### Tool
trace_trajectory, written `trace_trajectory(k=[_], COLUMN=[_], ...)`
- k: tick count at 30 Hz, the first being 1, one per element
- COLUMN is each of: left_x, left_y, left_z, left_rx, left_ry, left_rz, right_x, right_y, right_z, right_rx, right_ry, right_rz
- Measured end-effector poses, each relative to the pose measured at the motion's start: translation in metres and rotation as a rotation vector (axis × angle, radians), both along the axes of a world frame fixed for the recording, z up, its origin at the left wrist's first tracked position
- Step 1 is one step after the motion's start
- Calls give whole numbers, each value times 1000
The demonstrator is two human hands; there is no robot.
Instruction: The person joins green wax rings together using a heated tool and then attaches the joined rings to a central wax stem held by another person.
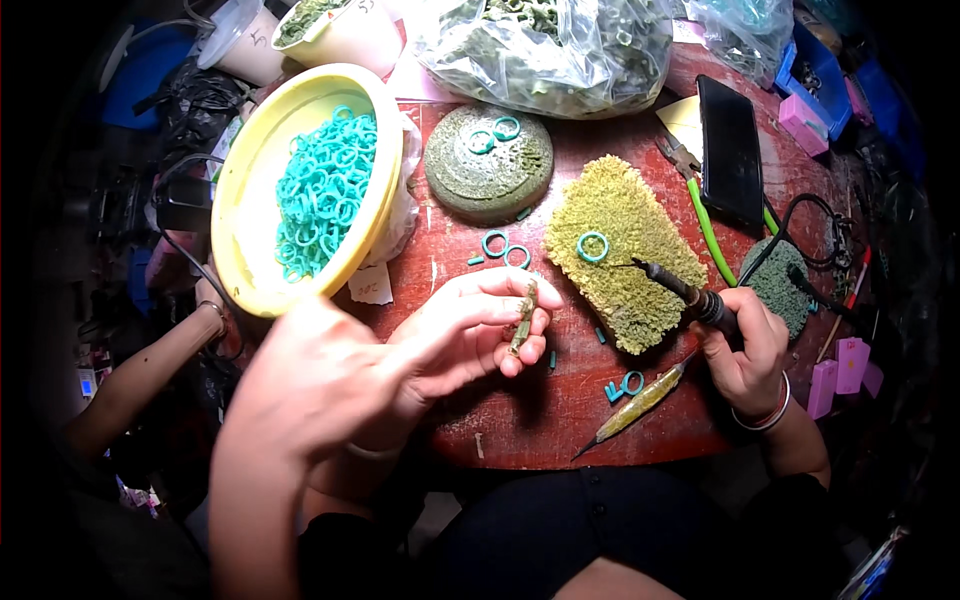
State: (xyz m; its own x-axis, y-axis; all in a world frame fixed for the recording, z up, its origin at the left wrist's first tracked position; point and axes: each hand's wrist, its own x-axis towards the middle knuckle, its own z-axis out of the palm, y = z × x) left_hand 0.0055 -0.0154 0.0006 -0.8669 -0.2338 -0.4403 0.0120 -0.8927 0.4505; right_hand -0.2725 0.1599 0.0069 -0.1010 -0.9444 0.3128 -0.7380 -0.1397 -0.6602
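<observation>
My left hand (470,325) pinches a small olive-green piece (522,320), seen edge-on, between thumb and fingers. A soldering iron (690,298) with a black handle and thin tip is in my right hand (750,350). Its tip hovers over or touches a rough yellow-green block (625,240), beside a teal ring (593,247) lying there. Two more teal rings (495,243) lie on the red table beyond my left fingers. Between the hands and the table's near edge are a teal ring (632,382), small teal bits and a pointed tool with a yellow handle (645,402).
Another person's blurred forearm (265,470) crosses close at left, its hand overlapping my left arm. A yellow basin (235,235) holds many teal rings. Behind stand a dark green disc (480,180) and a plastic bag (560,85). Pliers (705,225), a phone (730,150) and cables lie right.
</observation>
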Motion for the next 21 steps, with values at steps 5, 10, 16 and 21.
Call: trace_trajectory(k=[5, 10, 16, 21], left_x=[5, 4, 3, 2], left_y=[-1, 0, 2, 5], left_z=[-14, -14, -9, -5], left_rx=[169, 192, 10, -96], left_ry=[222, 207, 97, 74], left_rz=[18, 22, 0, -7], right_x=[1, 0, 0, 0], right_y=[-1, -1, -1, -2], right_z=[2, 2, 1, 3], right_rx=[13, 6, -10, 2], right_ry=[13, 29, 12, 40], right_rz=[2, 27, 40, 52])
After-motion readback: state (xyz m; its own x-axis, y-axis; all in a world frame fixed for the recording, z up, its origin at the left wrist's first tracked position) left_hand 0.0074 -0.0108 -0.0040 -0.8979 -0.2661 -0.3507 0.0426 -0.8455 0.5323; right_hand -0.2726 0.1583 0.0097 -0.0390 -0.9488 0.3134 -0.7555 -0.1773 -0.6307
